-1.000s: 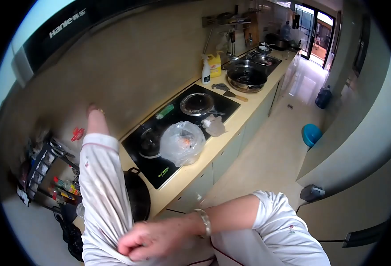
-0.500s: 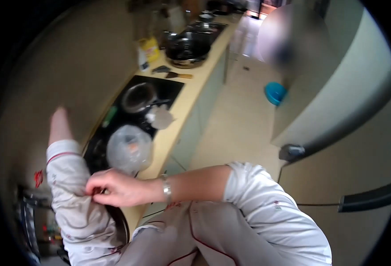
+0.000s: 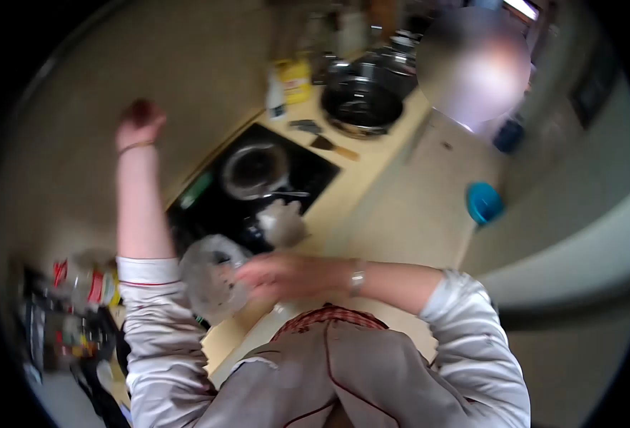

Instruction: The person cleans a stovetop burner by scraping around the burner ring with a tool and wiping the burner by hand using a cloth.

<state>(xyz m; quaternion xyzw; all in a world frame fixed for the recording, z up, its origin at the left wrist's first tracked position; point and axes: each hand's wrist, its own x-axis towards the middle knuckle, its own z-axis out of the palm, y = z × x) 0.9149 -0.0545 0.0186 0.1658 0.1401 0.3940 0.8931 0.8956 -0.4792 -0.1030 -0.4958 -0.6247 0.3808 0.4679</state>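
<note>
My left hand [image 3: 141, 127] is raised in front of the wall, apart from the counter, its fingers seemingly curled into a fist with nothing visible in them. The left sleeve [image 3: 150, 285] is pushed up, leaving the forearm bare. My right hand [image 3: 279, 277] is smeared by motion in front of my body, so its fingers cannot be read. Just beside it is a translucent plastic bag or bowl [image 3: 208, 285] with small bits showing inside. A crumpled whitish bag [image 3: 283, 222] lies at the edge of the black cooktop [image 3: 308, 167].
A round pan [image 3: 255, 171] rests on the cooktop. Beyond it on the counter are a spatula [image 3: 335, 148], a large dark pot [image 3: 363, 107] and a yellow bottle [image 3: 295, 82]. A blue basin [image 3: 484, 202] is on the floor. Bottles [image 3: 101, 285] stand at left.
My right hand has let go of the left sleeve and moved right, towards my front. The left sleeve's cuff sits further up the arm. My left hand has risen, and the view has turned.
</note>
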